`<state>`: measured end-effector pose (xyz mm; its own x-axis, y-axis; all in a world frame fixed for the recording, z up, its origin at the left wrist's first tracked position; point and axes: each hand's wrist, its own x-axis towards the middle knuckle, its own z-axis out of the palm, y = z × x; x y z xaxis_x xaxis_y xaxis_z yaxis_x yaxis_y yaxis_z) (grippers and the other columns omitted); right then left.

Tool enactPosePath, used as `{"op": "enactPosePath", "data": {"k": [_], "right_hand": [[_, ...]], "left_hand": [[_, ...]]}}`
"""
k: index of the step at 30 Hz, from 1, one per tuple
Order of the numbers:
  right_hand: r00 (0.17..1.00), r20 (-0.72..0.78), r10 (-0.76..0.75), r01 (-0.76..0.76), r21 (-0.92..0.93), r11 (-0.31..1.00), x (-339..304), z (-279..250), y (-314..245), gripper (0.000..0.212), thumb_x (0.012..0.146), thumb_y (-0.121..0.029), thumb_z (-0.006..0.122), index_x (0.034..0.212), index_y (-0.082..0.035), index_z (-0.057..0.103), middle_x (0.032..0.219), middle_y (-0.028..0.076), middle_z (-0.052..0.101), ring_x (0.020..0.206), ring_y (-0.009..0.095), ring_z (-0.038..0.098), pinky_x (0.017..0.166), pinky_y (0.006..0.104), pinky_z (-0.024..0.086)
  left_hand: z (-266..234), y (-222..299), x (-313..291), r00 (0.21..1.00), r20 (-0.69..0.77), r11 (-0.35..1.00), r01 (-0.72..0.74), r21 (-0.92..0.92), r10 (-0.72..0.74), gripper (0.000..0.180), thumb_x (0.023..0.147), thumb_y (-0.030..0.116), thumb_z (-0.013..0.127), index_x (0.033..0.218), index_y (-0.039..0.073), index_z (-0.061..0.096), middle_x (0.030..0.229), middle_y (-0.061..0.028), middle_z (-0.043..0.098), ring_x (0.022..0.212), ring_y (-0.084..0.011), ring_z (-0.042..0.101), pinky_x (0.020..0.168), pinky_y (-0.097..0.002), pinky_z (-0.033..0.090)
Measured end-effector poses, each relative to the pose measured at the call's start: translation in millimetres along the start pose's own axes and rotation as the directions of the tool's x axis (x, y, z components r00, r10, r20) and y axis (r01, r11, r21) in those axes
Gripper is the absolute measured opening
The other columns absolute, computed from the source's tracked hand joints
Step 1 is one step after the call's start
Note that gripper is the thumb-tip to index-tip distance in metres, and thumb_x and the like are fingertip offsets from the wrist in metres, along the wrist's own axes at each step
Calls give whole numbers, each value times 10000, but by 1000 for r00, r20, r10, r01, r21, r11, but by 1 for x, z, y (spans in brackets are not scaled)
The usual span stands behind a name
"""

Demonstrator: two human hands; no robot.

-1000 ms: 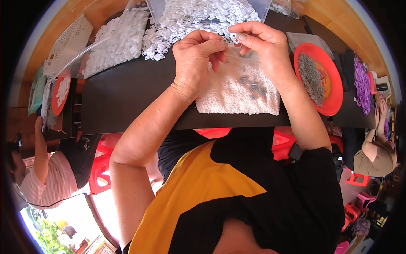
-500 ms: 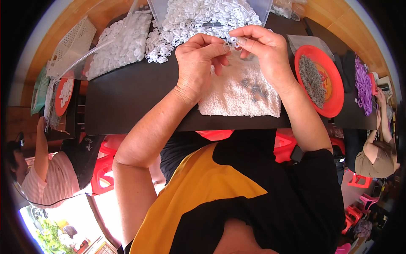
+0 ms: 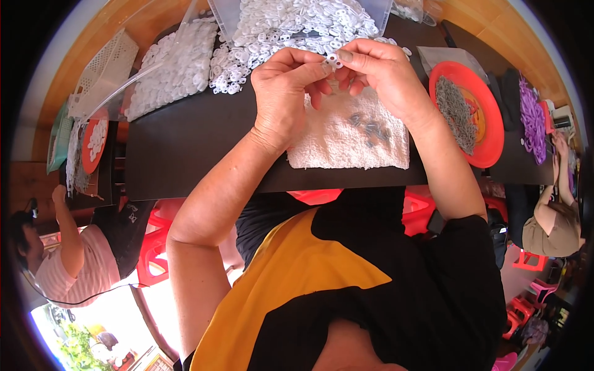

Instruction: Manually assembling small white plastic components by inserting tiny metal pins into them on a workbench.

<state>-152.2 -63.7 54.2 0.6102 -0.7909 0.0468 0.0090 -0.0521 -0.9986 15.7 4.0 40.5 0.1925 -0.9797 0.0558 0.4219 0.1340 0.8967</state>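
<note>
Between the fingertips of both my hands is a small white plastic piece with dark holes (image 3: 334, 60). My left hand (image 3: 286, 77) pinches it from the left, thumb against fingers. My right hand (image 3: 382, 69) closes on it from the right, the thumb on top. Whether it is one piece or two pressed together, I cannot tell. Below the hands lies a whitish terry towel (image 3: 346, 151), with several small slender grey pieces (image 3: 371, 128) scattered on it. Just beyond my fingers spreads a heap of similar white pieces (image 3: 266, 54).
A clear bin (image 3: 224, 21) of white pieces stands at the back, beside a filled clear bag (image 3: 170, 74). To the right, a red dish (image 3: 492, 145) holds grey slender pieces; purple strips (image 3: 532, 123) lie farther right. Other people sit at both sides.
My right fingers have moved slightly left and curled in, so both hands' fingertips are closer together around the white piece. The person at the left has shifted an arm.
</note>
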Motion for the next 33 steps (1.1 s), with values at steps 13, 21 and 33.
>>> {"op": "enactPosePath", "data": {"k": [13, 21, 33], "right_hand": [[997, 67, -48, 52, -65, 997, -2, -10, -4, 229, 913, -246, 605, 843, -35, 659, 685, 5, 616, 644, 81, 595, 580, 214, 461], [998, 60, -31, 35, -74, 997, -7, -3, -11, 253, 921, -275, 607, 817, -49, 651, 653, -3, 592, 589, 82, 587, 531, 199, 443], [995, 98, -26, 31, -48, 998, -11, -1, -14, 245, 922, -259, 601, 812, -45, 648, 644, -3, 582, 578, 83, 587, 518, 202, 431]], "left_hand": [[1, -2, 0, 981, 188, 984, -77, 163, 46, 296, 762, -60, 743, 1032, -32, 625, 850, -83, 663, 689, -119, 643, 495, -207, 469], [-4, -2, -1, 968, 226, 967, -158, 199, 112, 268, 775, -22, 747, 1013, -28, 624, 856, -81, 672, 703, -104, 631, 494, -205, 465], [-3, 0, -4, 953, 245, 943, -237, 235, 178, 291, 767, -18, 756, 1021, -24, 614, 850, -88, 674, 711, -100, 624, 500, -200, 460]]}}
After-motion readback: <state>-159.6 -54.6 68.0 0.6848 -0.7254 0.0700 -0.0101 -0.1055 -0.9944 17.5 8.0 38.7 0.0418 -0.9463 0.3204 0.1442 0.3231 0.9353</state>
